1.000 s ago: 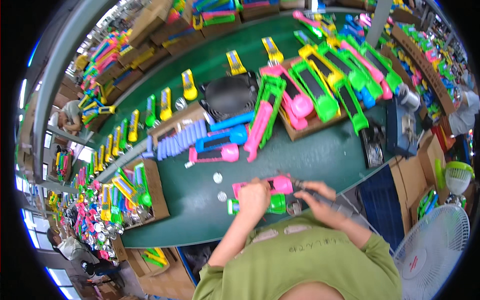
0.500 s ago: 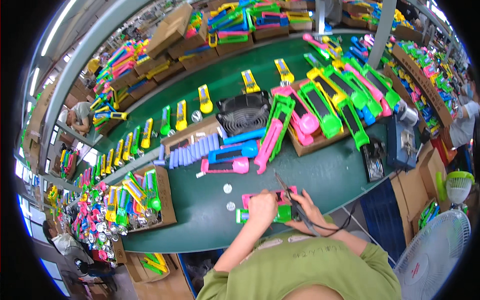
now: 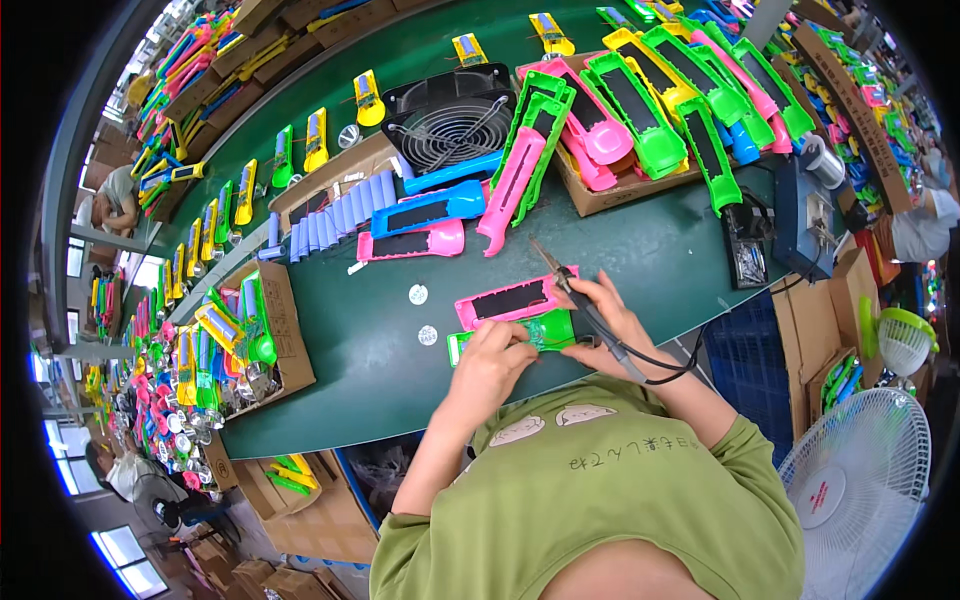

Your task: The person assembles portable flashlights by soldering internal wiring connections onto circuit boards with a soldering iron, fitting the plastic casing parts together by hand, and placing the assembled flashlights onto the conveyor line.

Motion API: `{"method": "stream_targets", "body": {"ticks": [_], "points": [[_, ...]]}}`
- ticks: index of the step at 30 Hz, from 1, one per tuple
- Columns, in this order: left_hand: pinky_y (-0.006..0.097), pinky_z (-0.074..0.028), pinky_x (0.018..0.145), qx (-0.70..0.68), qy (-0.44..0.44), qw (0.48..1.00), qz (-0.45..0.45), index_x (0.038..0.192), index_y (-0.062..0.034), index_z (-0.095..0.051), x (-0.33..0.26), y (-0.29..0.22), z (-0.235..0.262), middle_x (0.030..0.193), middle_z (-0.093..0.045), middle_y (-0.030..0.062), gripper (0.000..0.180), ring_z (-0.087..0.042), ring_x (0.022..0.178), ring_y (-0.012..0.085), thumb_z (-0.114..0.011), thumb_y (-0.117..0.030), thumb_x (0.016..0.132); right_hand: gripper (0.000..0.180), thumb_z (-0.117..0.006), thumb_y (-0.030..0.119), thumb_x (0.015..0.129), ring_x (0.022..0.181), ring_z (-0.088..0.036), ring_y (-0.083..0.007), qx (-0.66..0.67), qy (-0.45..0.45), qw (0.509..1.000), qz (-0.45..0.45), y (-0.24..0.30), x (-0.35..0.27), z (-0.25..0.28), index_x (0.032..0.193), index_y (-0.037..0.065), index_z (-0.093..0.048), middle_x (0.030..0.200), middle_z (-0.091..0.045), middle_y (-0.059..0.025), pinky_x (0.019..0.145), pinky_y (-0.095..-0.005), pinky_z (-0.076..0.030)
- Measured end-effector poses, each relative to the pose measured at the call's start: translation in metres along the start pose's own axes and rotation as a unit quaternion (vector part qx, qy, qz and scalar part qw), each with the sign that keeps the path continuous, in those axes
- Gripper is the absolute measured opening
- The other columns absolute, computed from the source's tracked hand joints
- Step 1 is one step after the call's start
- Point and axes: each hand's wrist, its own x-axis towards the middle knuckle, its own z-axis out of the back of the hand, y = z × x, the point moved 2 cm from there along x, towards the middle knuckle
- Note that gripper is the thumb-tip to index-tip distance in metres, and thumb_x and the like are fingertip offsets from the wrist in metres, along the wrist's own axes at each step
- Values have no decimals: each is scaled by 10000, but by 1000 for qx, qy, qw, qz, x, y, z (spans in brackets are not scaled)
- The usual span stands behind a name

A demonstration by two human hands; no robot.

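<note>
Under left fingers [image 3: 515,345]: green circuit board [image 3: 545,330].

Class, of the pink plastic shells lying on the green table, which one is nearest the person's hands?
The pink shell with the black panel, lying right against the right hand; the other pink ones lie farther up the table.

Workers are sitting at a long green assembly bench [image 3: 640,250] in a crowded factory workshop, with cardboard boxes [image 3: 600,195] overflowing with bright plastic casings [image 3: 650,120] around them.
</note>
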Motion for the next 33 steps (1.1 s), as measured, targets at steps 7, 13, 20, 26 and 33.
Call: {"method": "stream_targets", "body": {"ticks": [7, 13, 20, 26, 33], "points": [[304, -416, 617, 70, -202, 976, 29, 782, -60, -626, -9, 1, -34, 744, -552, 47, 162, -523, 747, 214, -681, -2, 642, 688, -716, 99, 648, 781, -598, -322, 32, 17, 998, -60, 0, -3, 5, 1221, 86, -336, 873, -628, -94, 1054, -487, -168], [303, -431, 626, 15, -147, 981, 129, 747, -41, -625, -5, -6, -24, 851, -546, 58, 137, -538, 768, 217, -690, 9, 637, 366, -695, 114, 702, 603, -594, -158, -46, -129, 989, 54, 13, -35, 18, 1023, 46, -534, 768, -653, -33, 1026, -489, -213], [297, -468, 683, -63, -146, 965, 208, 694, -11, -613, -4, 0, -15, 893, -552, 86, 103, -573, 815, 207, -663, 47, 626, 158, -580, 9, 775, 631, -611, -126, 128, -246, 960, 21, -1, -59, -8, 931, 4, -551, 762, -632, -68, 969, -475, -315], [297, -471, 675, -53, -144, 965, 212, 679, -3, -606, -6, -1, -18, 892, -552, 92, 98, -577, 809, 208, -661, 48, 617, 200, -575, -17, 779, 645, -614, -135, 331, -285, 881, -182, -6, -59, -19, 963, -51, -506, 878, -580, -107, 911, -364, -397], [302, -470, 673, -51, -145, 967, 205, 670, 4, -596, -6, -1, -19, 891, -546, 105, 96, -574, 800, 219, -652, 54, 610, 190, -584, 12, 777, 649, -611, -113, 295, -269, 903, -155, -11, -57, -23, 950, -21, -513, 696, -614, -61, 1028, -413, -233]]}}
